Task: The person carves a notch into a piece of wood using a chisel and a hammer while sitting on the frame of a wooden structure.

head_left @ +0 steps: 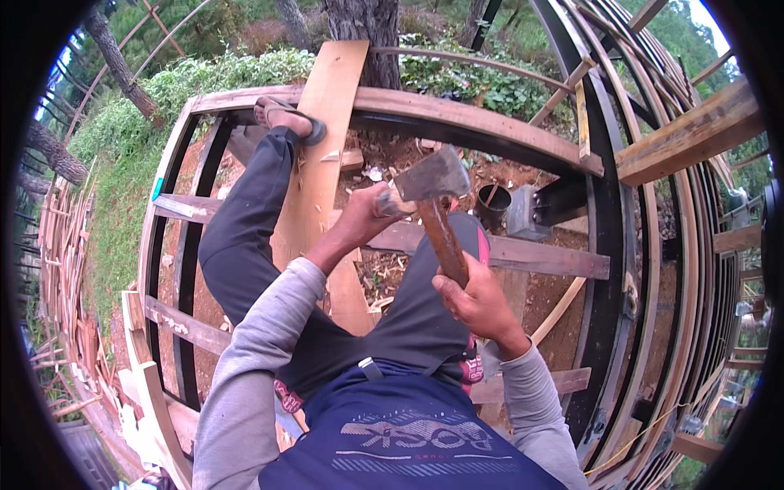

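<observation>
My right hand [465, 298] grips the worn wooden handle of an axe-like tool [429, 175] with a broad grey metal head, raised between my knees. My left hand [367, 214] is closed on a short cylindrical piece [392, 204] of pale wood or metal beside the tool's head; whether the two touch, I cannot tell. Below them lies a long light-brown plank [331, 73] with a few shavings on it, running between my legs and over the far beam. My left foot [290, 118], in a sandal, rests up by that plank and beam.
A frame of wooden battens [523, 257] and black beams [600, 343] surrounds me over soil strewn with offcuts. A dark bucket [492, 208] stands below, right of centre. Tree trunks [359, 20] rise beyond the far beam; stacked strips and thick timber [686, 131] are at the right.
</observation>
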A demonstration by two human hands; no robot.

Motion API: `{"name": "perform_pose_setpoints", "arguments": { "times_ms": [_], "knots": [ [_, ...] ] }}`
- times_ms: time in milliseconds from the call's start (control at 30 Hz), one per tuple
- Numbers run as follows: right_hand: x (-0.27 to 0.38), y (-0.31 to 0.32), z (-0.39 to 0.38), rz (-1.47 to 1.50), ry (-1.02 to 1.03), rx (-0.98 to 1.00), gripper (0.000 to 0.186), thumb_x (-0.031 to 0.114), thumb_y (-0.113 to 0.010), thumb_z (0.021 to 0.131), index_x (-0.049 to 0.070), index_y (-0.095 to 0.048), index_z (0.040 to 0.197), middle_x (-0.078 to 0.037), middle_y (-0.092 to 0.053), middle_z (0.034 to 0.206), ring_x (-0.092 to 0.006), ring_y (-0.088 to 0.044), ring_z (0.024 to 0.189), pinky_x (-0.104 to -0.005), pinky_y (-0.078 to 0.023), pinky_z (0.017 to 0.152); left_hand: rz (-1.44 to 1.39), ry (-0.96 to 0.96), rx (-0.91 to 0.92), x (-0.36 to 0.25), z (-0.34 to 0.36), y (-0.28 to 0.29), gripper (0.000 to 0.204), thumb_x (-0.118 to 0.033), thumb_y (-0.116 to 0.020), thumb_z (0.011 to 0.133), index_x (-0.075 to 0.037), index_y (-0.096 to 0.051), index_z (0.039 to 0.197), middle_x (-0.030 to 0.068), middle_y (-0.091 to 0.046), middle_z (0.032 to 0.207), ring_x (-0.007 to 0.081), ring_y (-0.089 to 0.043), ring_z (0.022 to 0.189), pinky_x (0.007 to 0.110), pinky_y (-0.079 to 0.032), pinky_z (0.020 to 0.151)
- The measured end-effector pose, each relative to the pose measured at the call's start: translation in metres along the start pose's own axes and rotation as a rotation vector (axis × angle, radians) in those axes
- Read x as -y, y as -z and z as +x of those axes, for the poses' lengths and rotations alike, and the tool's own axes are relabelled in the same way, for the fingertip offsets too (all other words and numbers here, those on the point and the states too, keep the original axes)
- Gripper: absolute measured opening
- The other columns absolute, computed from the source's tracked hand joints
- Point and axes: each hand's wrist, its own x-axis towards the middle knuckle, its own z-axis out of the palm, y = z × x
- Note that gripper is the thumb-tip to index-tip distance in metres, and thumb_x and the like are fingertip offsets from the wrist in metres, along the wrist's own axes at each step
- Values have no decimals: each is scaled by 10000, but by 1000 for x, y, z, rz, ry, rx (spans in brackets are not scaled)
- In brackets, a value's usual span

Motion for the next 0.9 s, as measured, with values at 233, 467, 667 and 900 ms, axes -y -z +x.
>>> {"name": "perform_pose_setpoints", "arguments": {
  "times_ms": [233, 467, 667, 900],
  "knots": [
    [-45, 36, -18, 287, -143, -266, 214, 190, -668, 1019, 47, -522, 1082, 11, -554, 739, -61, -504, 539, -238, -426, 479, -370, 216, -401, 22, -105, 60, 143, -70, -720, 957, -48, -579, 945, 91, -669, 1045, 253, -635, 1161, 453, -466, 1105],
    [-138, 10, -35, 552, -379, -244, 228, 204, -653, 1027, 49, -489, 1049, 16, -494, 721, -70, -491, 539, -252, -428, 467, -400, 24, -483, 9, -35, 53, 295, -247, -735, 970, -44, -524, 1010, 104, -649, 989, 335, -648, 1109, 491, -482, 1044],
    [-146, 14, -35, 538, -469, -186, 253, 240, -629, 1045, 37, -484, 1086, 19, -516, 701, -65, -489, 539, -255, -434, 470, -312, 62, -318, -28, 59, 47, 245, -174, -705, 984, -40, -501, 962, 50, -562, 800, 134, -574, 702, 279, -485, 648],
    [-146, 14, -33, 537, -471, -196, 252, 238, -632, 1043, 40, -486, 1092, 14, -531, 730, -62, -500, 551, -258, -439, 467, -48, 288, -45, -22, 79, 10, 392, -385, -823, 895, -38, -653, 826, -4, -653, 718, 63, -609, 654, 258, -491, 585]
  ]
}}
